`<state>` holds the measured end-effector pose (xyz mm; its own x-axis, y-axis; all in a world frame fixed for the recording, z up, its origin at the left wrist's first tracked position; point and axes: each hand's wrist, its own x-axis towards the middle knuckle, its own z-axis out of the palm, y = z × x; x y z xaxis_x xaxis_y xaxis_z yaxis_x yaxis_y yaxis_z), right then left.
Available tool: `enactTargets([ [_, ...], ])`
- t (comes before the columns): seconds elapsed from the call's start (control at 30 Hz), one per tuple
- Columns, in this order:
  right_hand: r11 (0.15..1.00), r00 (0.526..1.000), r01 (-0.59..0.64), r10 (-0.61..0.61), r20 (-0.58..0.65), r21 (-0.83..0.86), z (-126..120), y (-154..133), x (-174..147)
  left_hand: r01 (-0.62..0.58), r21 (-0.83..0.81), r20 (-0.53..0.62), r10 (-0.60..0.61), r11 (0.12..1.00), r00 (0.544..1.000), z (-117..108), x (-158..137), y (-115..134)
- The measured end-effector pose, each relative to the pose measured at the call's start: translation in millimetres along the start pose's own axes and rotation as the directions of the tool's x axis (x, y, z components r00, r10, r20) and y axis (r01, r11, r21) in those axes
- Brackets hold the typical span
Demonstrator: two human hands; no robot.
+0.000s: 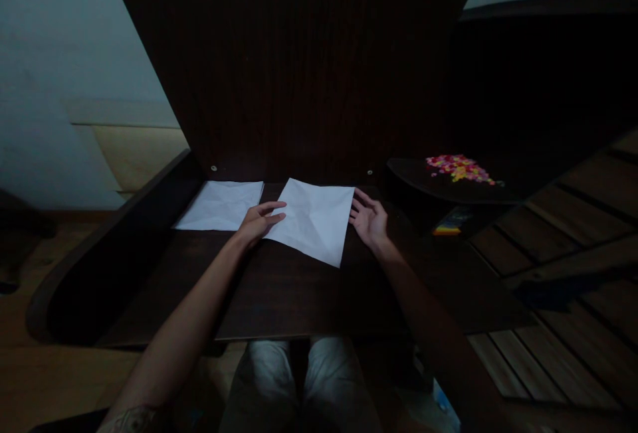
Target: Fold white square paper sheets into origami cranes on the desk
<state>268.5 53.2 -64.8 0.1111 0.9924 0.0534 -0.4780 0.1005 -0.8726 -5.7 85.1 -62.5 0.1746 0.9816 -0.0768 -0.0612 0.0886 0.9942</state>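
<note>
A creased white sheet of paper (314, 217) is held tilted over the dark desk. My left hand (256, 222) grips its left edge, with two digits lying over the front and the rest hidden. At the right edge is my right hand (369, 220), palm turned toward the sheet and fingers spread. Its fingertips are at the paper's edge; whether they press on it I cannot tell. Left of my left hand, more creased white paper (219, 206) lies flat on the desk, apparently several sheets stacked.
The dark wooden desk (299, 300) has a tall back panel (299, 74) and a raised left side (100, 254). On a rounded shelf (413, 177) at right lies a pile of small colourful pieces (461, 169). A yellow-and-blue item (448, 226) sits beneath it. Wooden slats (563, 220) stand further right.
</note>
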Motion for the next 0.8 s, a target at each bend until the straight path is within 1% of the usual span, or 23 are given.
enactTargets([
  [0.07, 0.996, 0.993, 0.082, -0.085, 0.076, 0.046, -0.2, -5.2, -2.3, 0.069, -0.078, 0.026, -0.067, 0.995, 0.997, -1.4, -1.0, 2.6],
  [0.1, 0.993, 0.988, 0.115, -0.117, 0.099, 0.024, 0.5, -6.9, -3.8, 0.101, -0.104, 0.045, -0.096, 0.989, 0.994, -2.1, -1.4, 3.7],
  [0.17, 0.981, 0.978, 0.183, -0.175, 0.118, -0.060, 2.8, -8.1, -6.4, 0.170, -0.135, 0.093, -0.159, 0.976, 0.983, -3.6, -2.3, 5.8],
  [0.23, 0.957, 0.969, 0.235, -0.218, 0.113, -0.173, 4.4, -6.8, -7.5, 0.231, -0.118, 0.143, -0.214, 0.966, 0.966, -5.0, -3.0, 7.3],
  [0.3, 0.919, 0.966, 0.256, -0.235, 0.104, -0.299, 4.1, -4.8, -7.1, 0.242, -0.064, 0.180, -0.227, 0.968, 0.957, -6.0, -3.6, 8.7],
  [0.37, 0.877, 0.965, 0.262, -0.237, 0.112, -0.402, 2.3, -3.5, -5.9, 0.215, -0.022, 0.203, -0.206, 0.976, 0.957, -6.5, -4.1, 10.7],
  [0.43, 0.857, 0.965, 0.262, -0.235, 0.116, -0.445, 0.7, -3.1, -4.7, 0.196, -0.024, 0.208, -0.187, 0.980, 0.960, -6.9, -4.6, 13.9],
  [0.47, 0.857, 0.966, 0.256, -0.237, 0.099, -0.447, 0.5, -3.0, -4.2, 0.192, -0.035, 0.209, -0.181, 0.981, 0.961, -7.2, -5.0, 15.9],
  [0.53, 0.874, 0.969, 0.231, -0.249, 0.016, -0.427, 1.9, -2.8, -3.5, 0.162, -0.067, 0.223, -0.144, 0.984, 0.964, -8.4, -5.9, 19.7],
  [0.6, 0.896, 0.961, 0.211, -0.262, -0.082, -0.390, 5.0, -2.3, -3.0, 0.094, -0.116, 0.239, -0.064, 0.989, 0.969, -10.3, -6.8, 22.3],
  [0.67, 0.917, 0.952, 0.207, -0.269, -0.144, -0.340, 8.8, -2.0, -2.9, 0.039, -0.176, 0.233, 0.003, 0.984, 0.973, -12.3, -7.4, 22.8],
  [0.73, 0.935, 0.946, 0.212, -0.270, -0.179, -0.285, 12.1, -2.2, -3.1, 0.028, -0.210, 0.231, 0.022, 0.977, 0.973, -14.0, -7.6, 21.9],
  [0.8, 0.947, 0.941, 0.222, -0.270, -0.204, -0.233, 14.1, -2.6, -3.5, 0.030, -0.205, 0.228, 0.018, 0.978, 0.973, -15.0, -7.5, 20.6],
])
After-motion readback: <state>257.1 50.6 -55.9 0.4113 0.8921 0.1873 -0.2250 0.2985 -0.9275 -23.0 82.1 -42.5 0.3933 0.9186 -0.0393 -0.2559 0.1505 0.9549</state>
